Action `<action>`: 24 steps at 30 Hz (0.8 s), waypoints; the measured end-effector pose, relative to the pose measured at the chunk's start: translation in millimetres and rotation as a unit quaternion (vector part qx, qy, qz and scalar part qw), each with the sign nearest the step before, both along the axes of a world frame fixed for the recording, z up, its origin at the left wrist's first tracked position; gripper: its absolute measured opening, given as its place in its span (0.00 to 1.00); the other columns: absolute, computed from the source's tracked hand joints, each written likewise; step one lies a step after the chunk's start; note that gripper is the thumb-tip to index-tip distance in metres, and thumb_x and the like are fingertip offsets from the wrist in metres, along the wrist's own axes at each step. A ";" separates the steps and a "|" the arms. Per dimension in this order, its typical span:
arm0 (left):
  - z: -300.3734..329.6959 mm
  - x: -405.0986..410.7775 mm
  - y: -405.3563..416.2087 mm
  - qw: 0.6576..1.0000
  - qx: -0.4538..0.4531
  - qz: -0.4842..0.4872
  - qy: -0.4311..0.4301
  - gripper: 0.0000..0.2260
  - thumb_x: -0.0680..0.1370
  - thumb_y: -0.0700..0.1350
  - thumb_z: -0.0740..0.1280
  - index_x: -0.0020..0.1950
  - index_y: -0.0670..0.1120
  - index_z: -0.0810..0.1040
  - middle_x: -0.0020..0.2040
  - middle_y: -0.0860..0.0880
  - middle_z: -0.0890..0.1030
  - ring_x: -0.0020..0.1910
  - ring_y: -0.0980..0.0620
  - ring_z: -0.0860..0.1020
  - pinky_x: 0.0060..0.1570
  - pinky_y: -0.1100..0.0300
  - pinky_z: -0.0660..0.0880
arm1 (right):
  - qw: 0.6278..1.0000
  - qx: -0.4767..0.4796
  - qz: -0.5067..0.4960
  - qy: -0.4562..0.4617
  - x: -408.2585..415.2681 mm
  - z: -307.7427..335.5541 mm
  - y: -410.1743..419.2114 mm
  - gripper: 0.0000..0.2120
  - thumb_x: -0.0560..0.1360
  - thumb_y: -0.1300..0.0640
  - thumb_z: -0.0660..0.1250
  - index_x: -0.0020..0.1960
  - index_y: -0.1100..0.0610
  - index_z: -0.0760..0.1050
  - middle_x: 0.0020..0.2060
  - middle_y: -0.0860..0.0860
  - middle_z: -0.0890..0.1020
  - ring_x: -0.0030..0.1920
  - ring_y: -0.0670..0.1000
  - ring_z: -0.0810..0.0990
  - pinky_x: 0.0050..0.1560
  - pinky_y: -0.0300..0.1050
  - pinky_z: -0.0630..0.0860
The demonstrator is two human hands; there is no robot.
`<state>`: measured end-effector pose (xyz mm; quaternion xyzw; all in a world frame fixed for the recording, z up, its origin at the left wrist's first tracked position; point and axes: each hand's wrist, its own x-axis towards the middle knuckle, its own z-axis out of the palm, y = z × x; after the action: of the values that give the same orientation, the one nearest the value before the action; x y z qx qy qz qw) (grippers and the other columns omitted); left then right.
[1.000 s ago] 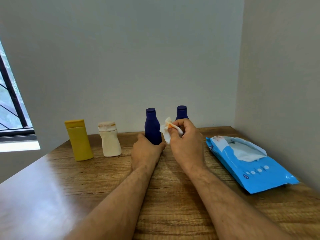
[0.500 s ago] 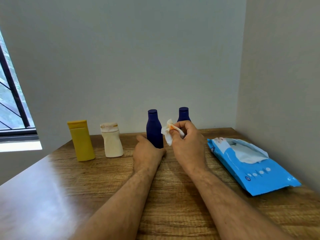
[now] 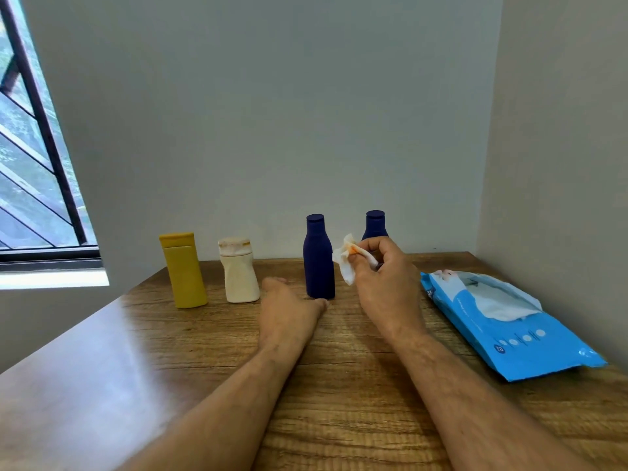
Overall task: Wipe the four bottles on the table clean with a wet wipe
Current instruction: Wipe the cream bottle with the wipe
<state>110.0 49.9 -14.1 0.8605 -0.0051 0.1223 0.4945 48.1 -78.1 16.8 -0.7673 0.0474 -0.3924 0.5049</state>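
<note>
On the table (image 3: pixel 102 385), the yellow bottle (image 3: pixel 183 270) and cream bottle (image 3: pixel 238 271) stand untouched. The left hand (image 3: pixel 289 311), fingers loosely curled and holding nothing, has slid left off the nearer blue bottle (image 3: pixel 318 258). The right hand (image 3: pixel 384 283) still pinches the stained wet wipe (image 3: pixel 346 263) before the farther blue bottle (image 3: pixel 374 224).

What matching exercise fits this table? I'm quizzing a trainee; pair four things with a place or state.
Things:
1. yellow bottle
2. cream bottle
3. wet wipe
4. wipes pack

Places or states:
A. pinched in the right hand
B. leftmost in the row
C. lying flat, flap open, at right
D. standing, orange stains near its cap

Pairs: 1-B, 2-D, 3-A, 4-C
</note>
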 end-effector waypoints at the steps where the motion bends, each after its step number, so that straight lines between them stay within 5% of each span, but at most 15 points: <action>1: 0.0 -1.3 7.0 1.000 -0.008 0.008 -0.004 0.35 0.71 0.51 0.78 0.71 0.43 0.64 0.45 0.55 0.73 0.40 0.59 0.73 0.33 0.67 0.66 | 1.000 -0.002 0.001 0.003 0.3 -0.2 0.7 0.07 0.77 0.50 0.67 0.54 0.46 0.74 0.47 0.41 0.77 0.42 0.38 0.76 0.31 0.27 0.68; 4: 2.8 -1.3 26.6 0.998 -0.043 0.041 -0.034 0.32 0.72 0.52 0.77 0.70 0.44 0.67 0.44 0.56 0.75 0.41 0.59 0.73 0.39 0.67 0.68 | 1.000 -0.009 0.007 0.013 2.2 -0.8 3.2 0.08 0.77 0.50 0.68 0.56 0.48 0.75 0.50 0.44 0.78 0.45 0.41 0.77 0.35 0.29 0.69; 7: 6.4 2.5 37.9 0.988 -0.089 0.083 -0.091 0.31 0.71 0.51 0.78 0.68 0.45 0.68 0.57 0.50 0.79 0.51 0.54 0.74 0.52 0.61 0.70 | 0.999 -0.013 0.023 0.020 4.2 -3.2 5.7 0.08 0.77 0.50 0.68 0.55 0.48 0.75 0.51 0.46 0.79 0.49 0.45 0.78 0.38 0.33 0.73; 14: 7.3 15.9 46.3 0.962 -0.099 0.170 -0.190 0.29 0.71 0.49 0.79 0.64 0.45 0.68 0.60 0.47 0.75 0.61 0.47 0.73 0.58 0.55 0.72 | 1.000 -0.016 0.019 0.016 7.7 -3.2 2.6 0.09 0.77 0.51 0.68 0.56 0.49 0.76 0.52 0.46 0.79 0.48 0.44 0.77 0.38 0.33 0.72; 24: 5.1 35.9 46.0 0.977 0.000 0.200 -0.069 0.46 0.65 0.60 0.79 0.72 0.38 0.63 0.71 0.40 0.68 0.72 0.40 0.65 0.72 0.46 0.63 | 0.999 -0.024 0.024 0.009 8.0 -4.4 5.8 0.07 0.76 0.50 0.69 0.53 0.48 0.75 0.48 0.44 0.78 0.47 0.45 0.78 0.37 0.33 0.72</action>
<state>145.8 95.9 -9.0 0.8335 0.1329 0.2781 0.4586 56.1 -72.3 12.4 -0.7837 0.0246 -0.3740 0.4953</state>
